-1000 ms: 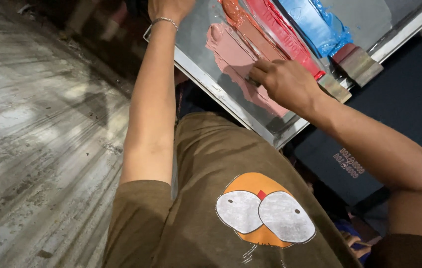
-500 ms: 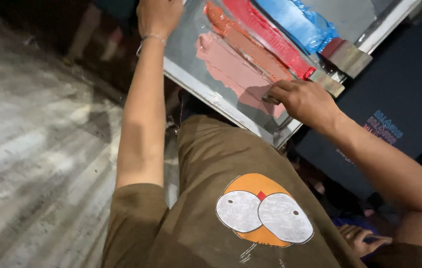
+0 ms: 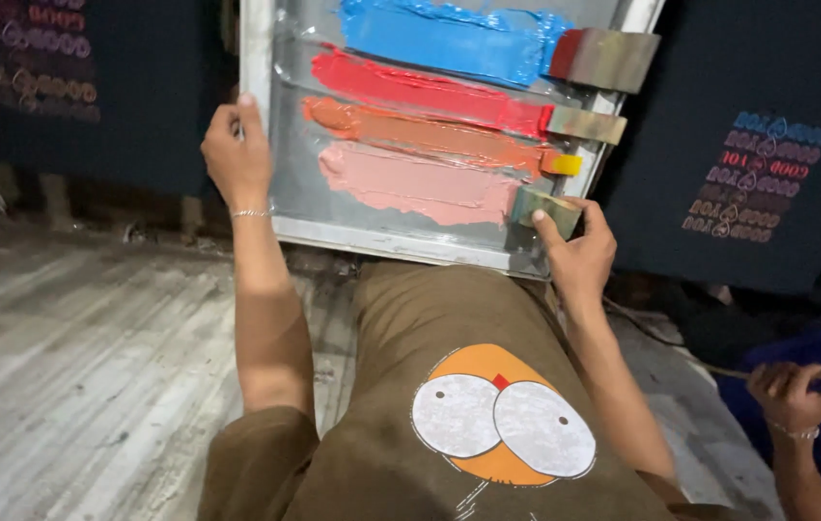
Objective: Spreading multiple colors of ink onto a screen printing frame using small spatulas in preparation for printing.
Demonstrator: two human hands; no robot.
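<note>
left hand (image 3: 235,154): fingers gripping printing screen frame (image 3: 258,106) edge | right hand (image 3: 579,253): fingers closed on small squeegee (image 3: 547,207) beside pink ink (image 3: 415,183)

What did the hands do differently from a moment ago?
The right hand slid off the pink paint stripe to its end and now grips the small scraper block there. The left hand kept its hold on the screen frame. The four paint stripes kept their order: blue, red, orange, pink.
</note>
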